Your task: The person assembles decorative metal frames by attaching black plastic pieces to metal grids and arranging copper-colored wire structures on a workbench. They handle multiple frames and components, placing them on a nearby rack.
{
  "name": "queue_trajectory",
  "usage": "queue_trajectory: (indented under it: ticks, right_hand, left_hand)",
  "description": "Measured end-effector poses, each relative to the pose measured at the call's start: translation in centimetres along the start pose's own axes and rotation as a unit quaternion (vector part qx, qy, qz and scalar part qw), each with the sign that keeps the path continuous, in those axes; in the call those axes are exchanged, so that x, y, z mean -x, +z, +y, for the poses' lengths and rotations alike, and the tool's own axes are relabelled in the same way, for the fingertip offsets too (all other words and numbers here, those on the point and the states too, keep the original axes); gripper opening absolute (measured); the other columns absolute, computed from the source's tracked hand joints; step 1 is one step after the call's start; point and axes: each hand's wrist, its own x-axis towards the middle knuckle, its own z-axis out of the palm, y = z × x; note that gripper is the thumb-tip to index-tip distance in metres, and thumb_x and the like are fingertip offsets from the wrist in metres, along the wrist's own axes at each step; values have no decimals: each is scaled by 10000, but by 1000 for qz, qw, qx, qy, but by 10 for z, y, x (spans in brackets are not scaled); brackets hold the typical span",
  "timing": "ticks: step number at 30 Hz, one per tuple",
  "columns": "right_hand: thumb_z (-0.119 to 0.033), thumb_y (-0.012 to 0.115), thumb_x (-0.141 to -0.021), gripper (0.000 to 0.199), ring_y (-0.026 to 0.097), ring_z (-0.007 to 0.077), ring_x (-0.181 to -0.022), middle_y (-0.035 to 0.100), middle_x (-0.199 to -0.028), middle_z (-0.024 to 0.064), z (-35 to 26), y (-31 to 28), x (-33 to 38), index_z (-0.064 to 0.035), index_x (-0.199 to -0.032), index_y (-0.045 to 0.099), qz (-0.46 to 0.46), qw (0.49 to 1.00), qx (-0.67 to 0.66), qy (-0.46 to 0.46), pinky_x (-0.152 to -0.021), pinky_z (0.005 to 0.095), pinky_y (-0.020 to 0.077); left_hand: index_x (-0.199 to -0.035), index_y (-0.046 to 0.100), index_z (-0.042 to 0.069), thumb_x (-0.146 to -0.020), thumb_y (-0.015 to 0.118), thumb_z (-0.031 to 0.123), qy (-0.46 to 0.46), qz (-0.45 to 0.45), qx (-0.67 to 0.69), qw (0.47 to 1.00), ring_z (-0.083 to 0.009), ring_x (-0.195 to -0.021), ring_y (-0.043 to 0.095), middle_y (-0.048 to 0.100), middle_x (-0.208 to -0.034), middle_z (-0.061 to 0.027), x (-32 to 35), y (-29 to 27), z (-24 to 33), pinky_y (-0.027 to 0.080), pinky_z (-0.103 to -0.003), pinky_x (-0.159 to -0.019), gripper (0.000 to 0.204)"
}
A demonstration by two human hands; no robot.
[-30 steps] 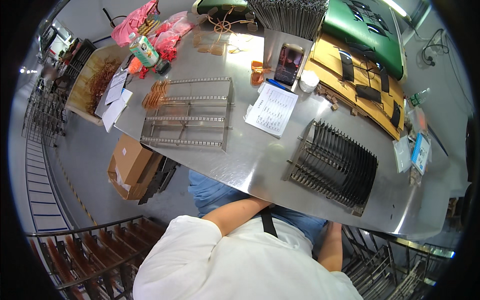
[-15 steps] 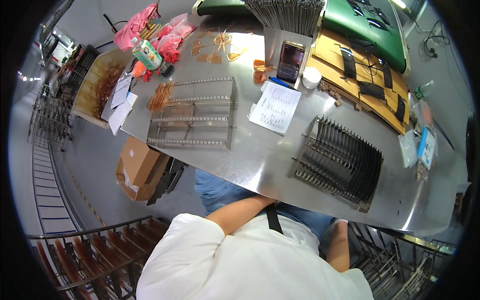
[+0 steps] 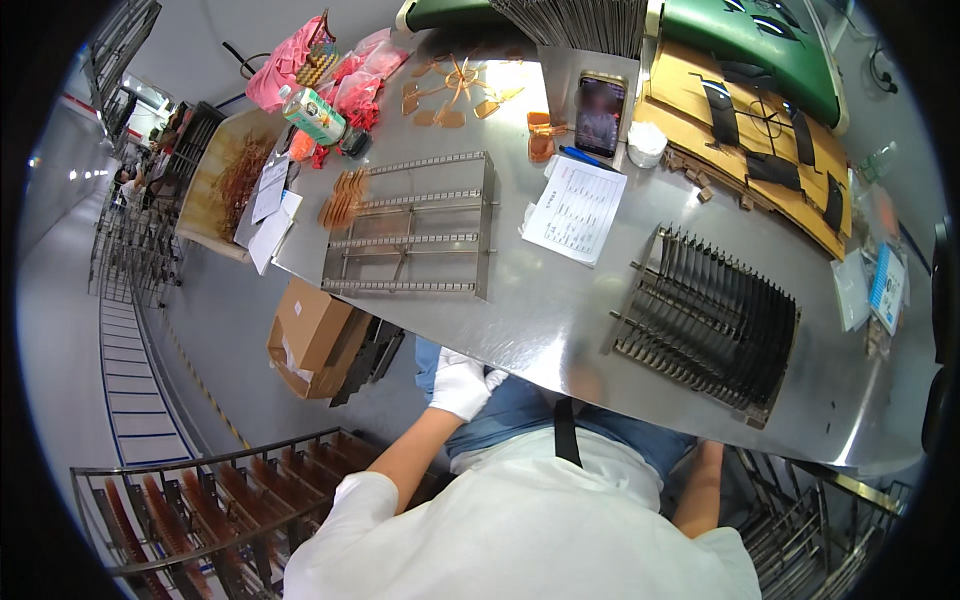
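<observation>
My left hand (image 3: 462, 386), in a white glove, lies on my blue-clad lap just below the table's front edge. Its thumb stands off from the fingers, and it appears open with nothing in it; the fingertips are partly hidden. Of my right arm only the bare forearm (image 3: 704, 488) shows, the hand being out of sight beneath the table edge. Nearest on the table (image 3: 450, 325) are a metal slotted rack (image 3: 490, 240) with a few amber lens-like pieces (image 3: 345, 198) at its left end, and a second rack filled with dark curved pieces (image 3: 715, 325).
A written sheet (image 3: 575, 212), blue pen (image 3: 580, 157), phone (image 3: 600, 115) and white roll (image 3: 646, 144) sit mid-table. Bottle (image 3: 315, 118) and pink bags (image 3: 365, 75) stand back left. Cardboard with dark pieces (image 3: 725, 150) lies right. Below left are an open carton (image 3: 315, 335) and a loaded rack (image 3: 220, 500).
My left hand has come out from beneath the table edge and moved left onto my lap. The view has shifted slightly, and the racks appear unchanged.
</observation>
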Motion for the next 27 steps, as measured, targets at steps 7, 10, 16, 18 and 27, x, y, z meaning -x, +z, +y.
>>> queue_trajectory:
  ticks: [7, 10, 16, 18, 27]
  right_hand:
    - [-165, 669, -952, 251, 666, 349, -1062, 711, -1165, 165, 5, 1, 0, -29, -1163, 685, 14, 1000, 16, -7, -939, 451, 525]
    - [-167, 669, -952, 251, 668, 352, -1059, 713, -1162, 167, 4, 1, 0, -28, -1161, 687, 19, 999, 22, -12, -937, 454, 526]
    - [-172, 668, -952, 251, 672, 360, -1053, 716, -1156, 172, 18, 2, 8, -27, -1155, 689, 33, 998, 45, -21, -935, 460, 528]
    - [-174, 668, -952, 251, 674, 362, -1052, 717, -1154, 173, 29, 2, 14, -27, -1154, 689, 36, 998, 52, -26, -934, 462, 528]
    - [-182, 667, -952, 251, 680, 373, -1043, 723, -1146, 180, 61, -10, 25, -25, -1146, 692, 62, 985, 113, -111, -930, 470, 531]
  left_hand:
    - [-914, 741, -6, -832, 719, 81, -46, 188, 169, 967, -372, -922, 714, 755, -974, -165, 22, -27, -50, 546, -457, -932, 122]
    - [-949, 724, -35, -788, 817, 76, -200, 213, 162, 943, -330, -836, 704, 746, -926, -174, 24, -5, -80, 557, -384, -822, 216]
    - [-1027, 730, -34, -850, 827, 56, -313, 69, 409, 855, -132, -814, 640, 723, -899, -46, 23, 12, -117, 536, -288, -778, 221]
    - [-1024, 737, -28, -852, 836, 45, -314, -41, 443, 839, -109, -807, 636, 726, -906, -27, 28, -5, -123, 537, -270, -764, 211]
    - [-936, 754, 12, -800, 870, 15, -194, -299, 467, 809, -100, -823, 636, 720, -876, 4, 64, -41, -98, 537, -281, -795, 178]
